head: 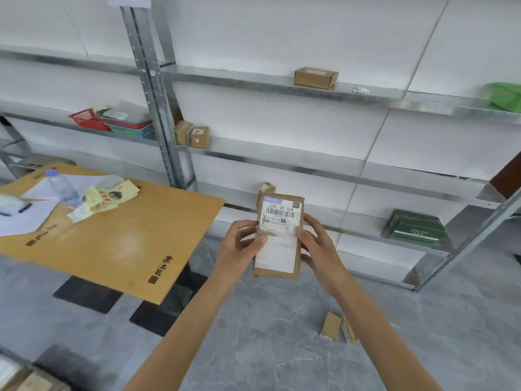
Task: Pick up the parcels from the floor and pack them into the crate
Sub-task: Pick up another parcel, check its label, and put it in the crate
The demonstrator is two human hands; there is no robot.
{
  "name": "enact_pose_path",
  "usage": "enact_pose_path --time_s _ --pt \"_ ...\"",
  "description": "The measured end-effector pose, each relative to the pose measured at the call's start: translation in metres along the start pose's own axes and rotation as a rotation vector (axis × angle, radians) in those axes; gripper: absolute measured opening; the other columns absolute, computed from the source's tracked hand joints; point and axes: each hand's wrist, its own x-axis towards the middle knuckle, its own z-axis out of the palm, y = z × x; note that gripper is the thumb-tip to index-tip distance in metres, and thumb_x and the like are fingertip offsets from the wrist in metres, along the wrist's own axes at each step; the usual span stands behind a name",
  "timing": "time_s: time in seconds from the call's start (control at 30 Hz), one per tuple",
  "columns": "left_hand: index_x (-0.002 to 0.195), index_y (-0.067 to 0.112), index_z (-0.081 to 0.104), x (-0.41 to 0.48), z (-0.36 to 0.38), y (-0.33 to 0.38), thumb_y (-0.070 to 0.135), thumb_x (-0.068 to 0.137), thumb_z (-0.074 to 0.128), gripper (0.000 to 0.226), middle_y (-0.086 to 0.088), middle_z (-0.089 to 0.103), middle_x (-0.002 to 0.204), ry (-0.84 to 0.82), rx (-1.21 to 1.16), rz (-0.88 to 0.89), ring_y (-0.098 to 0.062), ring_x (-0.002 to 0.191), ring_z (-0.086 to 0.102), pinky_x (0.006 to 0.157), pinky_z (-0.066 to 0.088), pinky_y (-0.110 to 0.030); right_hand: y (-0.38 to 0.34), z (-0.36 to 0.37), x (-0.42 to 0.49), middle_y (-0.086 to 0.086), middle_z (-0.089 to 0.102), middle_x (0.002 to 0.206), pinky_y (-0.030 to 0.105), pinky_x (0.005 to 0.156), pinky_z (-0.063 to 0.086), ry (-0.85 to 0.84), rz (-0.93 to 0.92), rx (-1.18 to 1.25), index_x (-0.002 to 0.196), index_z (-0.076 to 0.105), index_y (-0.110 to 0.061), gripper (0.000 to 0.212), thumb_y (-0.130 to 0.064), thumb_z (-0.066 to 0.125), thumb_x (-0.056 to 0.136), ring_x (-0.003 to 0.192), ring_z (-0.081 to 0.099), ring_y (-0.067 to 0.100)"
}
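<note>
Labelled parcel (279, 235) upright between left hand (242, 244) and right hand (317, 249), above grey floor (267, 348)

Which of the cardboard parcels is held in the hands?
The flat parcel with the white barcode label, gripped by both hands; the others lie on shelves or the floor.

A parcel storeroom: grey slotted-steel shelving (158, 88) holding small brown cardboard boxes (315, 77), above a grey marbled tile floor (267, 348).

Brown parcel (279, 235), white barcoded label (282, 214)
</note>
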Motion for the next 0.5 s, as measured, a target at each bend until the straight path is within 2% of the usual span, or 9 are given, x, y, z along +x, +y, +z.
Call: enact_pose_path --time_s 0.1,0.23,0.4,0.5 --pt "0.116 0.01 0.054 -0.027 -0.031 0.004 0.007 0.086 0.066 0.033 -0.003 0.062 0.117 0.037 0.041 0.006 -0.008 0.098 0.064 0.071 0.056 -0.025 0.006 0.031 -0.02 -0.001 0.07 0.111 0.029 0.074 0.053 -0.041 0.01 0.018 0.126 0.05 -0.032 0.032 -0.026 0.053 0.095 0.097 0.068 0.014" --pt "0.109 0.014 0.058 -0.065 -0.077 0.01 0.007 0.085 0.067 0.026 0.002 0.064 0.114 0.092 0.052 0.035 -0.009 0.103 0.063 0.077 0.057 -0.03 0.014 0.079 -0.049 -0.002 0.07 0.112 0.029 0.074 0.053 -0.1 0.02 0.045 0.129 0.049 -0.03 0.033 -0.027 0.052 0.096 0.101 0.067 0.017" --pt "0.1 0.022 0.06 -0.122 -0.155 0.017 0.01 0.088 0.064 0.017 0.002 0.064 0.116 0.14 0.035 0.026 -0.013 0.106 0.062 0.07 0.056 -0.024 0.021 0.158 -0.093 0.003 0.07 0.113 0.032 0.073 0.053 -0.167 0.037 0.046 0.128 0.049 -0.031 0.035 -0.028 0.055 0.093 0.1 0.068 0.021" --pt "0.098 0.023 0.06 -0.166 -0.214 0.025 0.011 0.089 0.061 0.015 0.002 0.064 0.116 0.135 0.085 0.028 -0.009 0.102 0.063 0.068 0.056 -0.02 0.03 0.217 -0.13 0.002 0.069 0.116 0.033 0.073 0.054 -0.214 0.054 0.044 0.129 0.047 -0.03 0.048 -0.036 0.061 0.084 0.102 0.067 0.021"
